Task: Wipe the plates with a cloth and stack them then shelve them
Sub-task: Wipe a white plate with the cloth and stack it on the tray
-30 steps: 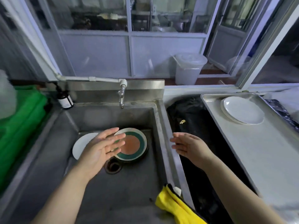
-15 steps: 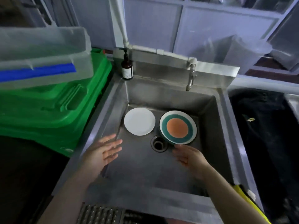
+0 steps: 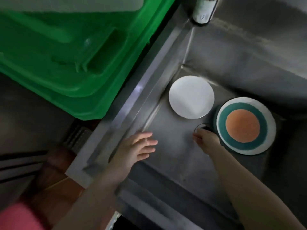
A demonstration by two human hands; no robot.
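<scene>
Your left hand (image 3: 132,151) is hovering released, lower centre; right hand (image 3: 206,141), grip unclear, is nearing the ringed plate (image 3: 245,126); white plate (image 3: 191,97) sitting beside.

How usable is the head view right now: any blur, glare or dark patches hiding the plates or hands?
Head view: dim overall and motion-blurred, worst at the edges and on the green bin. A glare streak runs along the sink rim. The white plate and ringed plate stay readable. The left hand is soft, and the right hand is smeared over the drain, so its fingers are unclear.
</scene>
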